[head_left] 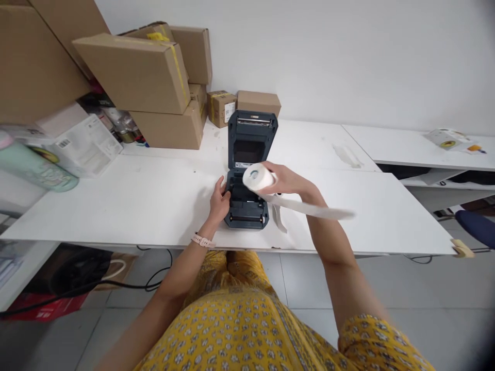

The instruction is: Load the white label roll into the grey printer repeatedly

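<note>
A dark label printer [247, 211] stands on the white table with its lid [252, 136] raised. My left hand [219, 200] rests against the printer's left side, fingers curled at its edge. Over the printer's bay, my right hand [284, 179] is closed around a white label roll [257, 176], its round end tilted up toward me. A loose paper strip [313, 208] trails from the roll to the right, across my forearm. Beside the printer's right side a short curled strip of paper [279, 218] lies on the table. The roll hides part of the bay.
Cardboard boxes [135, 72] are stacked at the back left, and smaller boxes [258, 102] stand behind the printer. A mint-green bottle [38, 165] is at the far left. The table's front edge [154, 243] runs near my body. A white package [448, 138] lies on the right-hand table.
</note>
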A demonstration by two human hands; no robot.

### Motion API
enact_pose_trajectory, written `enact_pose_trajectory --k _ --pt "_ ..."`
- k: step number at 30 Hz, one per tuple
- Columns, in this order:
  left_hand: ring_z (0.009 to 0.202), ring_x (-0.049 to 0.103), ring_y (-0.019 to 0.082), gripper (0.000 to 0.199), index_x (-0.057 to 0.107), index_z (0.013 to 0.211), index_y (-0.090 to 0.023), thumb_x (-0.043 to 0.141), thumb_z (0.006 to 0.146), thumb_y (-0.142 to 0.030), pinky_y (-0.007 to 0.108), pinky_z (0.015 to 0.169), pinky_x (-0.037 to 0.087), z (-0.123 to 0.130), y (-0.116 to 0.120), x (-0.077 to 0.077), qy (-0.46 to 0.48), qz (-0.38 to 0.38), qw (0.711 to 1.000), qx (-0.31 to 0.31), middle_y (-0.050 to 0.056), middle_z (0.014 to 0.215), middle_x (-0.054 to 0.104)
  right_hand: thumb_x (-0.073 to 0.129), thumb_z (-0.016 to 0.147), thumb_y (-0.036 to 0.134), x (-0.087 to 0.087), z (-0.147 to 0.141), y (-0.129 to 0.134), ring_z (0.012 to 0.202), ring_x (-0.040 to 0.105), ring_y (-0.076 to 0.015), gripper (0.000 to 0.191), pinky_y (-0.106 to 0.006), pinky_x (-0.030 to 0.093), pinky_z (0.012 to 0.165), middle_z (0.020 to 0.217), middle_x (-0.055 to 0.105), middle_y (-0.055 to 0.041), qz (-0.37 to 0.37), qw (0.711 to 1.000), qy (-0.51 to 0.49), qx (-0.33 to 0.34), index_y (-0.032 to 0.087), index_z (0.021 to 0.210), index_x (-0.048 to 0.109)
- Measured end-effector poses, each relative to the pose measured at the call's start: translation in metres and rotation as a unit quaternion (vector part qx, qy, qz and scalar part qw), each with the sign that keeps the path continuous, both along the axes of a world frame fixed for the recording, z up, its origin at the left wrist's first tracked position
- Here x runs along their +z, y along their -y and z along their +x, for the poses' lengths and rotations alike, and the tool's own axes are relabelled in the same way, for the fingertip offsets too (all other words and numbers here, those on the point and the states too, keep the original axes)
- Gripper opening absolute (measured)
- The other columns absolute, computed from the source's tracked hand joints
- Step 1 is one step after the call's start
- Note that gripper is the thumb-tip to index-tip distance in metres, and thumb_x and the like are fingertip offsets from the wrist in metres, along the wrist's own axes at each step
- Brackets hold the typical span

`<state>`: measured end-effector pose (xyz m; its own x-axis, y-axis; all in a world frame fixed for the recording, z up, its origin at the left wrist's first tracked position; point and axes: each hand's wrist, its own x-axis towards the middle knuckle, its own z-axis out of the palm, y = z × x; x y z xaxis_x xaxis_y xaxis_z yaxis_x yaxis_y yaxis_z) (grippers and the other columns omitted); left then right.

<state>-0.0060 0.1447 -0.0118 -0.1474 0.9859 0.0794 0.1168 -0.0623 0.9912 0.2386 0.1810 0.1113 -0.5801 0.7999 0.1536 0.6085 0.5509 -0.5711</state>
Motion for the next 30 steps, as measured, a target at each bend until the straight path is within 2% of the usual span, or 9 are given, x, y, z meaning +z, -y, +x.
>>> enact_pose_trajectory --k 3,7,13,16,18,21,24,27,30 --pt "0.137 0.056 0.021 0.068 0.032 0.155 -0.023 0.051 0.089 -0.015 0.045 0.119 0.039 0.0 0.001 -0.002 -0.001 0.002 1.0 0.0 0.011 0.144 0.062 0.081 0.067 0.048 0.009 -0.046 -0.014 0.11 0.067 -0.0329 0.071 -0.043 0.051 0.094 0.126 0.07 -0.0104 0.032 0.987 0.156 0.017 0.023 0.13 0.059" --pt "0.133 0.059 0.023 0.068 0.031 0.155 -0.024 0.05 0.09 -0.016 0.048 0.117 0.041 0.0 0.003 0.0 -0.015 0.001 1.0 0.003 0.01 0.145 0.062 0.08 0.07 0.05 -0.006 -0.07 -0.024 0.116 0.065 -0.0371 0.072 -0.047 0.047 0.099 0.128 0.068 -0.0147 0.047 0.963 0.264 0.016 0.02 0.132 0.057" --pt "0.134 0.058 0.023 0.068 0.033 0.155 -0.024 0.049 0.09 -0.016 0.046 0.117 0.04 0.0 0.005 0.006 -0.031 -0.006 0.999 0.009 0.01 0.144 0.062 0.077 0.074 0.051 -0.034 -0.084 -0.033 0.122 0.062 -0.0372 0.074 -0.049 0.04 0.109 0.132 0.066 -0.0166 0.016 0.943 0.331 0.033 0.017 0.136 0.054" --pt "0.135 0.057 0.023 0.067 0.034 0.155 -0.024 0.049 0.09 -0.017 0.045 0.117 0.04 0.0 0.005 0.005 -0.036 -0.006 0.999 0.009 0.01 0.145 0.061 0.077 0.077 0.051 -0.041 -0.088 -0.035 0.128 0.058 -0.0371 0.078 -0.051 0.029 0.118 0.134 0.064 -0.0192 0.007 0.939 0.344 0.024 0.013 0.14 0.052" --pt "0.136 0.056 0.024 0.066 0.035 0.154 -0.024 0.049 0.09 -0.017 0.046 0.118 0.04 0.0 0.004 0.004 -0.041 -0.005 0.999 0.01 0.011 0.146 0.061 0.075 0.08 0.05 -0.042 -0.084 -0.03 0.132 0.056 -0.0375 0.079 -0.052 0.029 0.119 0.138 0.062 -0.0202 0.017 0.946 0.324 0.018 0.012 0.144 0.049" --pt "0.138 0.055 0.024 0.065 0.035 0.154 -0.023 0.049 0.091 -0.018 0.047 0.118 0.039 -0.001 0.005 0.004 -0.033 0.0 0.999 0.006 0.012 0.147 0.059 0.064 0.092 0.045 -0.043 -0.071 -0.004 0.138 0.051 -0.0362 0.067 -0.052 0.037 0.116 0.149 0.054 -0.0191 0.068 0.969 0.239 0.017 0.014 0.148 0.047" --pt "0.14 0.053 0.024 0.064 0.036 0.153 -0.025 0.051 0.091 -0.019 0.046 0.119 0.038 0.0 0.006 0.005 -0.018 0.013 1.0 0.002 0.011 0.149 0.058 0.047 0.102 0.046 -0.049 -0.058 0.041 0.144 0.047 -0.0316 0.055 -0.052 0.041 0.117 0.156 0.048 -0.0153 0.107 0.982 0.155 0.034 0.018 0.149 0.048" --pt "0.14 0.053 0.025 0.061 0.041 0.151 -0.023 0.051 0.091 -0.019 0.045 0.12 0.038 0.0 0.006 0.005 -0.018 0.025 1.0 0.005 0.011 0.15 0.056 0.038 0.104 0.051 -0.062 -0.054 0.087 0.148 0.043 -0.0292 0.054 -0.053 0.04 0.12 0.159 0.045 -0.0127 0.114 0.983 0.136 0.047 0.022 0.149 0.05" --pt "0.139 0.054 0.025 0.058 0.045 0.148 -0.022 0.051 0.09 -0.019 0.045 0.12 0.038 0.0 0.004 0.002 -0.018 0.028 0.999 0.01 0.011 0.149 0.057 0.037 0.104 0.053 -0.074 -0.059 0.115 0.153 0.034 -0.0302 0.058 -0.054 0.037 0.122 0.163 0.038 -0.0139 0.124 0.982 0.143 0.014 0.02 0.15 0.048"
